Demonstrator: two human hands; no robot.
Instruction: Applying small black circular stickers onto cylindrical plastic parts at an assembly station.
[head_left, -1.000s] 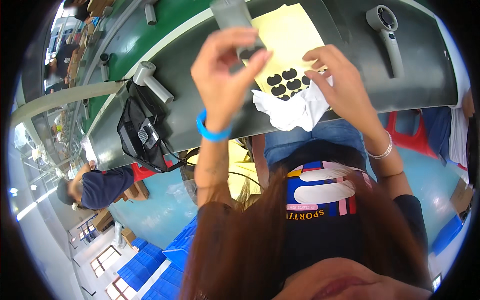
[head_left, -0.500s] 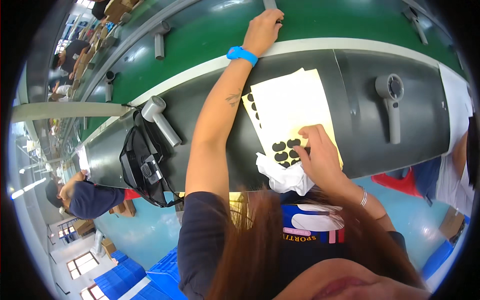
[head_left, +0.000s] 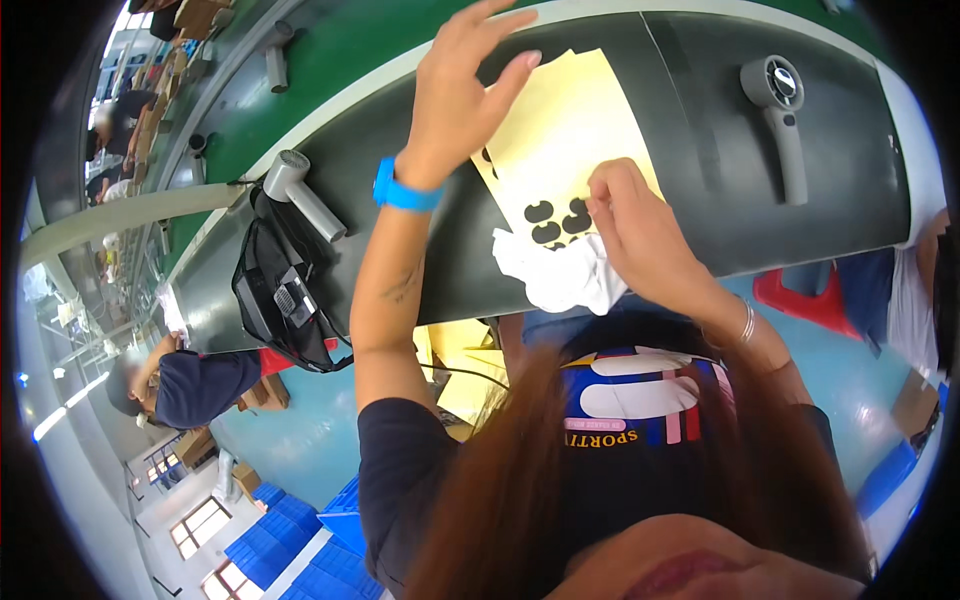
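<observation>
My left hand (head_left: 455,100) is raised over the table's far side with its fingers spread, holding nothing. Under and beside it lies a stack of pale yellow sheets (head_left: 565,115). Several black oval stickers (head_left: 539,211) with notched edges sit at the near end of the top sheet. There my right hand (head_left: 645,235) has its thumb and fingers pinched together beside a sticker; whatever is between the fingertips is hidden. A crumpled white paper (head_left: 555,275) lies against the sheets' near edge, next to my right wrist.
One grey handheld fan (head_left: 785,140) lies at the right of the dark table (head_left: 700,165). At the left, a similar grey device (head_left: 310,200) rests beside a black bag (head_left: 262,270). Beyond runs a green conveyor (head_left: 330,60). Co-workers sit to either side.
My left hand has drawn back from the grey device on the green conveyor and now hangs open nearer me. My right hand stays at the stickers, fingers more closed. The whole view has shifted.
</observation>
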